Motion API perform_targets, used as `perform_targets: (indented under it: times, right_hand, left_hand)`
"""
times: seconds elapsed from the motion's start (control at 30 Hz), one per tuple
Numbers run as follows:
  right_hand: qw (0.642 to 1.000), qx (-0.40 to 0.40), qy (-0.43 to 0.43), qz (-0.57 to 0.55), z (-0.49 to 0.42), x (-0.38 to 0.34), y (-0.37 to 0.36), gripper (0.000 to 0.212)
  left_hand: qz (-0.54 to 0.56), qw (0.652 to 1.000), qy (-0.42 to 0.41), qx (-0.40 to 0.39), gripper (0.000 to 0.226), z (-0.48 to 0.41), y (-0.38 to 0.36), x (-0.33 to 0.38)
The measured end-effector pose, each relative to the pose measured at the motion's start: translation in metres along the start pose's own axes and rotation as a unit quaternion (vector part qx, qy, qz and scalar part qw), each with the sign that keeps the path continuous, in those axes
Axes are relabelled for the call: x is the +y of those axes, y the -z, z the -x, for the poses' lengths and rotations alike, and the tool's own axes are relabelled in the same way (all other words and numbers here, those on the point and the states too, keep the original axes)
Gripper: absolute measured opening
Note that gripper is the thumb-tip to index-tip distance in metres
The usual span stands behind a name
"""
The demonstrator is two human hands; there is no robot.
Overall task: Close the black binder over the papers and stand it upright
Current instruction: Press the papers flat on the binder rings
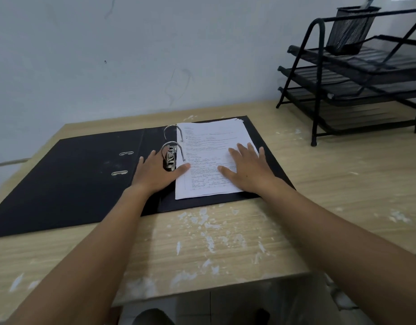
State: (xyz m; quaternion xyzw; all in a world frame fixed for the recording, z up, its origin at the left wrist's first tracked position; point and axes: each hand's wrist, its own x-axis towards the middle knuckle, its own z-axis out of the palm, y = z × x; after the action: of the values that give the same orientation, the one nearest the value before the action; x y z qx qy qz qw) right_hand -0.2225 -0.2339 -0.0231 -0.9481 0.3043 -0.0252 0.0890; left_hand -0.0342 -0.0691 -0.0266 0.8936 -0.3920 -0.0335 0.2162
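Observation:
The black binder (pixel 68 174) lies open and flat on the wooden desk, its front cover spread out to the left. A stack of printed papers (pixel 209 141) sits on its right half, threaded on the two metal rings (pixel 171 137). My left hand (pixel 155 172) rests on the spine beside the lever mechanism, fingers on the clasp and thumb touching the papers' left edge. My right hand (pixel 246 167) lies flat, fingers spread, on the lower right of the papers.
A black three-tier wire tray rack (pixel 356 85) stands at the back right, with a mesh pen cup (pixel 349 31) on its top tier. The desk (pixel 225 242) has white paint flecks, and its front edge is close to me. A pale wall rises behind.

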Motion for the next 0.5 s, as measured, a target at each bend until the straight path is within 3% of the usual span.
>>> perform_targets:
  times: [0.13, 0.5]
  right_hand:
    - [1.0, -0.013, -0.002, -0.013, 0.0004, 0.0019, -0.0039, 0.073]
    - [1.0, -0.017, -0.003, 0.004, 0.0053, 0.0089, -0.007, 0.072]
  left_hand:
    - [0.056, 0.997, 0.03, -0.036, 0.089, -0.0023, 0.0033, -0.0076]
    - [0.073, 0.994, 0.064, -0.043, 0.087, 0.0052, 0.0029, -0.0003]
